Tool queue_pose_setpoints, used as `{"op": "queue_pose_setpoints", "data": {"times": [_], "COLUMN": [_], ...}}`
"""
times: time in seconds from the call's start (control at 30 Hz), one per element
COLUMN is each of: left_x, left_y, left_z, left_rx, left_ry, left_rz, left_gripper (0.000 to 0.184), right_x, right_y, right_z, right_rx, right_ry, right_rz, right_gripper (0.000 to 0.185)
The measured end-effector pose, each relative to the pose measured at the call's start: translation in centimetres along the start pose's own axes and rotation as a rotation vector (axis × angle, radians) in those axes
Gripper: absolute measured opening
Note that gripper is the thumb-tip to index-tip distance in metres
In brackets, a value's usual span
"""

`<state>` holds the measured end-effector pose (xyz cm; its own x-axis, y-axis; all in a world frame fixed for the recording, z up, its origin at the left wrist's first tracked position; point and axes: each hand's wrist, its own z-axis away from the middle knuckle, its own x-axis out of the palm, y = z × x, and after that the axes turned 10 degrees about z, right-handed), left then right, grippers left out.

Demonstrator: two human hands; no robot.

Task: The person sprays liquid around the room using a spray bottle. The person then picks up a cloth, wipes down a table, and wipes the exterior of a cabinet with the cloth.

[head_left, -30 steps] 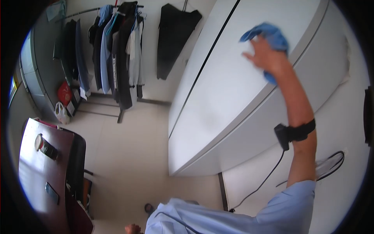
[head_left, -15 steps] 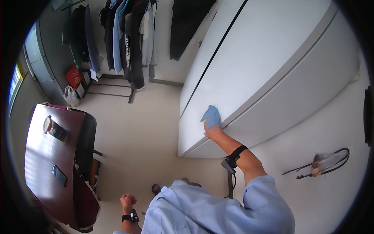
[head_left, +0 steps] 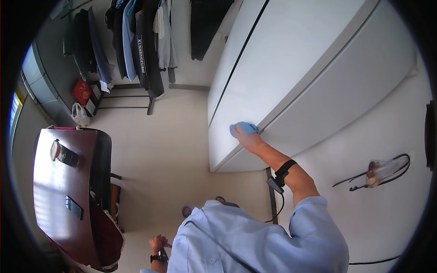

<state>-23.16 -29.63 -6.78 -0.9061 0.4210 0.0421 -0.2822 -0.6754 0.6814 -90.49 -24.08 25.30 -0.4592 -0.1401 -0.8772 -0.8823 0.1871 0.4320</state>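
My right hand presses a light blue cloth against the front of a large white cabinet, near its lower end and close to the side edge. The fingers are wrapped over the cloth and partly smeared by motion. A black strap with a small device sits on my right forearm. My left hand hangs low beside my body with its fingers curled in, and nothing shows in it. That wrist also carries a black strap and device.
At left stands a dark glossy table with a jar and a phone on it. Clothes hang on a rack at the back. A plastic bag rests on the floor. A cable-like loop with a clear bag is at right.
My right hand has shifted slightly on the cabinet front, and the cloth is now bunched flatter beneath it. My left hand has moved a little right and down in view. The camera view has shifted.
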Motion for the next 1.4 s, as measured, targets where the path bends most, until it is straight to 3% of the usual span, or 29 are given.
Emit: {"op": "queue_pose_setpoints", "data": {"times": [0.13, 0.2, 0.3, 0.4, 0.5, 0.63, 0.7, 0.77, 0.83, 0.97, 1.07, 1.2, 1.27, 1.4], "left_x": [2.7, 4.9, 5.5, 5.4, 4.8, 3.8, 3.9, 4.2, 4.5, 6.4, 9.1, 11.9, 12.8, 13.6], "left_y": [4.7, 8.3, 9.1, 8.9, 7.5, 6.9, 7.0, 6.9, 6.7, 8.5, 11.1, 11.5, 10.5, 6.2], "left_z": [-1.0, 0.1, -0.2, -0.7, -0.6, -0.3, -0.9, -1.6, -2.2, -3.0, -0.7, 2.3, 3.4, 5.8], "left_rx": [-0.114, -0.072, -0.048, -0.065, -0.125, -0.175, -0.171, -0.168, -0.164, -0.133, -0.072, -0.003, -0.012, -0.116], "left_ry": [0.088, 0.122, 0.115, 0.118, 0.111, 0.050, 0.047, 0.049, 0.056, 0.080, 0.110, 0.132, 0.165, 0.242], "left_rz": [0.497, 0.401, 0.346, 0.323, 0.255, -0.024, 0.010, 0.054, 0.101, 0.135, 0.144, 0.159, 0.175, 0.202], "left_gripper": [0.011, 0.008, 0.007, 0.007, 0.006, 0.006, 0.007, 0.007, 0.008, 0.010, 0.011, 0.010, 0.010, 0.012], "right_x": [-0.2, 1.1, -1.6, -0.7, -5.7, -9.3, -15.7, -17.6, -20.3, -20.1, -15.2, -2.9, 1.8, 8.0], "right_y": [1.4, 2.6, 4.0, 6.5, 7.9, 13.5, 15.3, 18.8, 20.1, 19.6, 16.4, 11.3, 9.5, 9.7], "right_z": [2.1, 3.4, 3.6, 5.8, 5.8, 6.3, 5.6, 5.8, 5.2, 4.6, 4.6, 7.5, 10.0, 13.5], "right_rx": [-0.198, -0.292, 0.071, -0.033, -0.110, 0.005, 0.048, 0.151, 0.366, 0.552, 0.473, -0.029, -0.033, 0.006], "right_ry": [0.051, 0.111, -0.323, -0.161, 0.307, 0.413, 0.455, 0.603, 0.694, 0.918, 0.837, 0.400, 0.080, -0.240], "right_rz": [-0.050, -0.099, -0.528, -0.315, 0.066, 0.480, 0.556, 0.450, 0.359, 0.359, 0.261, 0.145, -0.069, -0.200], "right_gripper": [0.014, 0.010, 0.007, 0.004, 0.004, 0.005, 0.005, 0.005, 0.006, 0.012, 0.011, 0.014, 0.014, 0.009]}}
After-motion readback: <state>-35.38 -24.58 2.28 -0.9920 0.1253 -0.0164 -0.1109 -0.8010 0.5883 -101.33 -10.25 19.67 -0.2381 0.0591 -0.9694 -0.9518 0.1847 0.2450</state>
